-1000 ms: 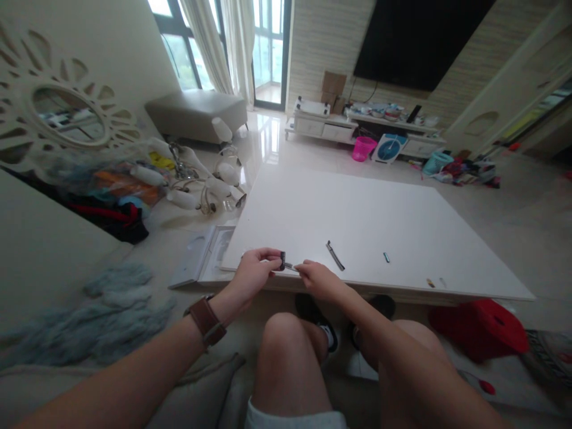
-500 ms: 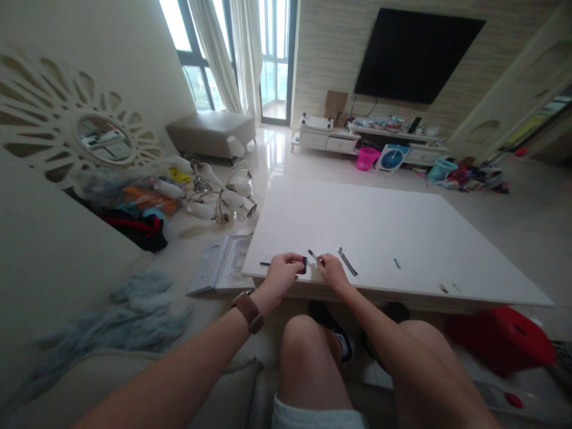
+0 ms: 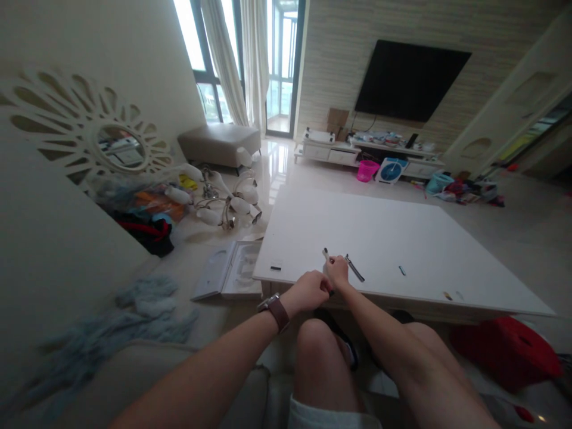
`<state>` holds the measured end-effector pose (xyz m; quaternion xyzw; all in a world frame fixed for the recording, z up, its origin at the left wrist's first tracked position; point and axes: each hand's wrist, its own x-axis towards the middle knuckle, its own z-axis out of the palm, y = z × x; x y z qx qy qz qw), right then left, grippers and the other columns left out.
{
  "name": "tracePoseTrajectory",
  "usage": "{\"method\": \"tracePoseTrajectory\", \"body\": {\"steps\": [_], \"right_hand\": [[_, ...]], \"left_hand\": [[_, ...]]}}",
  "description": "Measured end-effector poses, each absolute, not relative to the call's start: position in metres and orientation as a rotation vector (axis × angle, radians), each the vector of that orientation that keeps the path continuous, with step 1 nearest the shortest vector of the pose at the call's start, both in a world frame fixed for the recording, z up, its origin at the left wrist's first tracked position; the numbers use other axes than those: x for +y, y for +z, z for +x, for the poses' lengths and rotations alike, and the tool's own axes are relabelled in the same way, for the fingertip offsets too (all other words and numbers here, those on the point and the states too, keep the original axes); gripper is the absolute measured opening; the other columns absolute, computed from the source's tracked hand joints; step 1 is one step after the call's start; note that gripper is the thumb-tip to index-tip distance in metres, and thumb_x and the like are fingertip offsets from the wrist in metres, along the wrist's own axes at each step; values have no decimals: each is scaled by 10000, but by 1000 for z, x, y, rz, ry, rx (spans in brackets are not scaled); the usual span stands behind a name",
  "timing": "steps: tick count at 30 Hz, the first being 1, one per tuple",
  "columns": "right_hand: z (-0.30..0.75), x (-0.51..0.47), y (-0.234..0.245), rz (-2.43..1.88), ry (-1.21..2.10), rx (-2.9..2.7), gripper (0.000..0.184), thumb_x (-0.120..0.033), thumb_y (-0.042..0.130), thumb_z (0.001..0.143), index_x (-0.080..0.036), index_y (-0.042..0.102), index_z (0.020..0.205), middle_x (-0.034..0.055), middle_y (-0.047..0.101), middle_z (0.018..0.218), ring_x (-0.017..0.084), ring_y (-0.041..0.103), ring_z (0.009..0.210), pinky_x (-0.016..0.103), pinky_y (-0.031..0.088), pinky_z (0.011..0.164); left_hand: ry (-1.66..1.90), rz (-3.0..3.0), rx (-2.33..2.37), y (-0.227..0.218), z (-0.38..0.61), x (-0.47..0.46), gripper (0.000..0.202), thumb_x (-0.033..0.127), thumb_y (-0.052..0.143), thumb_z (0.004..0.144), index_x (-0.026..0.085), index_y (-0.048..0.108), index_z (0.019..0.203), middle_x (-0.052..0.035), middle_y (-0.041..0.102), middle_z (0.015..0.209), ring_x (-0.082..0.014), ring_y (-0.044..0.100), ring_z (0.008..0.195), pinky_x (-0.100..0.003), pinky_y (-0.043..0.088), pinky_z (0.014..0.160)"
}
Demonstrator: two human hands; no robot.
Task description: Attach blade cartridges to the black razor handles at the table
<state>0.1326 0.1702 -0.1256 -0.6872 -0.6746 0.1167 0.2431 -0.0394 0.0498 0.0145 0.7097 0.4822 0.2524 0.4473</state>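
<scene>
No legible txt, nos., labels, brands or signs are showing in head-cam view; small details are coming out too blurry/tiny to read.

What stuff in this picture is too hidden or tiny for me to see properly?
All in the head view:
Small dark thing in the left hand: mostly covered by that hand.
Thin stick in the right hand: lower end hidden by that hand.
Gold-and-dark piece on the table: too small to name.
Curtains: tops cut off by the upper edge.
</scene>
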Motion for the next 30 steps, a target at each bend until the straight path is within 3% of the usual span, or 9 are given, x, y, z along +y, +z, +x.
{"method": "tracePoseTrajectory", "body": {"steps": [3,11,14,18,25,30], "right_hand": [[125,175,-120,-1813,344,-1853,239,-189,506,854,-76,713,815,153,626,885,214,558,791,319,393,748],[137,137,-71,-1427,388,-1922,232,-215,552,872,-183,639,1085,59,585,972,179,581,854,311,490,799],[149,106,-46,-1092,333,-1946,239,-183,569,874,-216,617,1106,54,578,961,181,578,825,322,516,730],[159,74,-23,-823,245,-2125,303,-160,581,889,-252,604,1176,80,599,1071,199,595,949,337,533,774],[167,49,-9,-707,216,-2368,213,-152,526,944,-231,627,1114,77,657,1031,185,594,952,322,517,809],[181,55,-9,-798,213,-2507,182,-167,479,966,-202,648,1023,82,654,962,181,586,896,304,488,787]], "left_hand": [[676,1739,1239,19,-40,53,240,103,555,701,130,757,828,-101,724,775,-196,638,702,-287,453,656],[847,1193,1265,16,-35,63,228,26,628,679,93,672,893,-52,679,666,-120,586,563,-232,446,565],[896,1052,1216,15,-35,64,209,35,655,703,91,650,904,-51,675,648,-109,583,551,-235,462,577],[874,976,1132,19,-36,60,207,82,715,698,94,647,893,-60,693,674,-115,615,591,-247,484,623],[712,1040,1003,21,-39,53,317,220,797,622,104,657,881,-43,696,688,-121,621,630,-249,462,648],[630,983,1030,21,-37,55,288,250,726,654,119,636,893,-61,710,740,-147,654,660,-286,498,707]]}}
